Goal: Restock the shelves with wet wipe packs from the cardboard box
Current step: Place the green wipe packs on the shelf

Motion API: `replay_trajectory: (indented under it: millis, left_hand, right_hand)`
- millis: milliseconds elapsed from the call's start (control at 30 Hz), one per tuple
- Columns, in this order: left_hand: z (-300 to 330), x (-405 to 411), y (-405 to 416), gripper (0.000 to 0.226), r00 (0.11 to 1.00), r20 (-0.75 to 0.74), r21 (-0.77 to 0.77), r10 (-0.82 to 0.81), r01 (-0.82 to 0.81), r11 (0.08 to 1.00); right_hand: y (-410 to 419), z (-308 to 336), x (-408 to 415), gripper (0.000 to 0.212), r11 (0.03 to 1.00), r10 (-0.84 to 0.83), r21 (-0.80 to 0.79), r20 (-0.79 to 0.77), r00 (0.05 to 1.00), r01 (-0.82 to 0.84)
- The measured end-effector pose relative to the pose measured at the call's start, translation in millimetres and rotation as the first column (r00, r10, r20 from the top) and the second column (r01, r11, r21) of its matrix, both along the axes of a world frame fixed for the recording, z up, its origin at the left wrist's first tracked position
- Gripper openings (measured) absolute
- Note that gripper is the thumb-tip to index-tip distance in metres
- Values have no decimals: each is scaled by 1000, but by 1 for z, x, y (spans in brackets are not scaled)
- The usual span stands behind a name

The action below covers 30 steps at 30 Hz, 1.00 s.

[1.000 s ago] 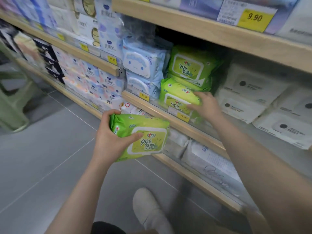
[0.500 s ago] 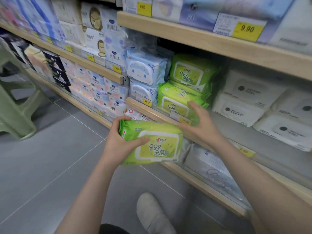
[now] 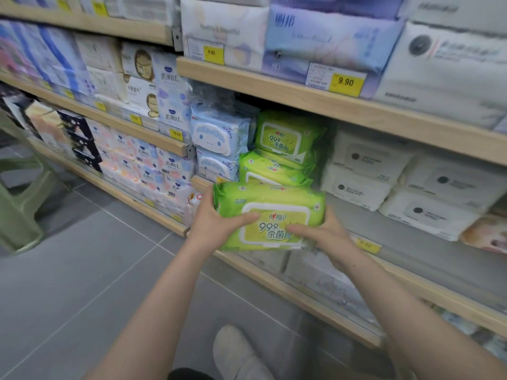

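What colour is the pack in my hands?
Bright green pack with a white-bordered yellow-green lid label, clearest in the head view.

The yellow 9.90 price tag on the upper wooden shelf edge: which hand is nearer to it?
Right hand, below the tag, slightly left; the left hand is much farther left.

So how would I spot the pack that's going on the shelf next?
Find the wooden shelf with the yellow 9.90 price tag. Below it lie green packs between blue cartoon packs and white ones. The held green pack is in front, gripped by both hands, not lying on the shelf.
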<state>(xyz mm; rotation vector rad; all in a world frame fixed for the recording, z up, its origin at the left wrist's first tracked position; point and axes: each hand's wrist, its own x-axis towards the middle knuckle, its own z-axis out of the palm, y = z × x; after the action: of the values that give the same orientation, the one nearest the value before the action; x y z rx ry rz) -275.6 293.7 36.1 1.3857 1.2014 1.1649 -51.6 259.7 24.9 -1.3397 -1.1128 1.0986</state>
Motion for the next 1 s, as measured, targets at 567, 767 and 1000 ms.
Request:
replay_trajectory:
  millis: [567,767,1000]
  left_hand:
    - [5,47,185,61,987,-143,198,-72,100,975]
    - [12,45,167,91,955,-289,82,-71,99,992]
    - [38,39,113,88,881,-474,72,4,34,997]
  right_hand:
    - [158,6,38,85,934,-318,284,377,870,218]
    - [155,7,43,90,946,-301,226,362,882,230]
    - [104,21,43,112,967,-253,121,337,907,225]
